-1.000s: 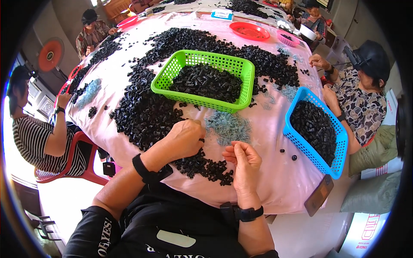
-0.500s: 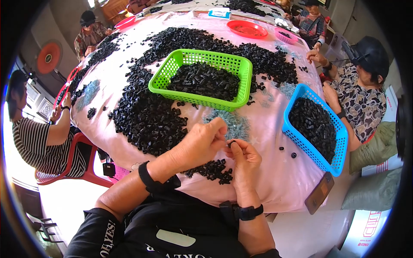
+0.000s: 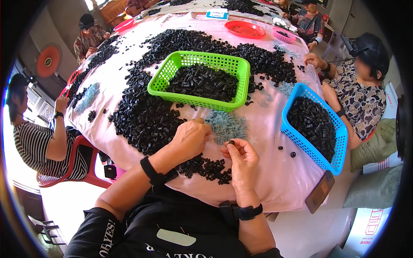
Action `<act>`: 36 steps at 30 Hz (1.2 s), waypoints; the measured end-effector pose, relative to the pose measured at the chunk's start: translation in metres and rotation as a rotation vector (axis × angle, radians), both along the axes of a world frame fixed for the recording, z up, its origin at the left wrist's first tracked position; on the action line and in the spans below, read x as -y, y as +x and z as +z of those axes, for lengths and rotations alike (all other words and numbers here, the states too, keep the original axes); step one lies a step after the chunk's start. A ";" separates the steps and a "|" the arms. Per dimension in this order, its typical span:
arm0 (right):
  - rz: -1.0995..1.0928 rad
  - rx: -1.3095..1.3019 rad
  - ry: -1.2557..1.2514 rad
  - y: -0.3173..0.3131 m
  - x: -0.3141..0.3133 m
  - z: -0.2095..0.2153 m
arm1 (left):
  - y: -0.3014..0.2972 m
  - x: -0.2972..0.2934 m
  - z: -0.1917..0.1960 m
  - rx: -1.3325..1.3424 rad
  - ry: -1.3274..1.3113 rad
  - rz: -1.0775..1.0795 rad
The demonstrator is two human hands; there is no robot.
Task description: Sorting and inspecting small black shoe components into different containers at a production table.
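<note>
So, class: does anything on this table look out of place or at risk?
Yes: a dark phone overhangs the table edge at the lower right corner, so it could slip off. A few black parts lie loose beside the blue basket.

1. A small hand-assembly workshop: several people sit around one long table (image 3: pixel 275 189) under a pink cloth.
2. Loose black parts (image 3: pixel 142 120) lie heaped across the cloth, too small to identify.
3. A green basket (image 3: pixel 241 73) and a blue basket (image 3: pixel 297 92) hold sorted parts; red trays (image 3: pixel 245 29) stand farther off.
4. Red plastic chairs (image 3: pixel 79 148) and filled sacks (image 3: pixel 372 148) stand beside the table.
</note>
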State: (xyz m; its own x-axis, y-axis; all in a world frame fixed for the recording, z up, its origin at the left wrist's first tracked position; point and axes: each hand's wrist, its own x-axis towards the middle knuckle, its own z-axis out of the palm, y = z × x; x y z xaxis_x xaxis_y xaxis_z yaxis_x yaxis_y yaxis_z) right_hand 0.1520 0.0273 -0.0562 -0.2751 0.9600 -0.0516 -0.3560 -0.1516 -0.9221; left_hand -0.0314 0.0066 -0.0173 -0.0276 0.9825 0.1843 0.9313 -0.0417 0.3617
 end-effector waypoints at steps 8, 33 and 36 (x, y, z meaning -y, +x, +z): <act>0.023 0.010 -0.023 -0.001 0.001 0.000 | 0.011 0.006 0.013 0.102 0.064 -0.031; 0.143 -0.037 -0.044 0.002 0.002 0.002 | 0.045 0.010 0.023 0.487 0.146 -0.051; 0.142 -0.050 -0.051 0.002 0.002 0.003 | 0.046 0.013 0.019 0.448 0.207 -0.096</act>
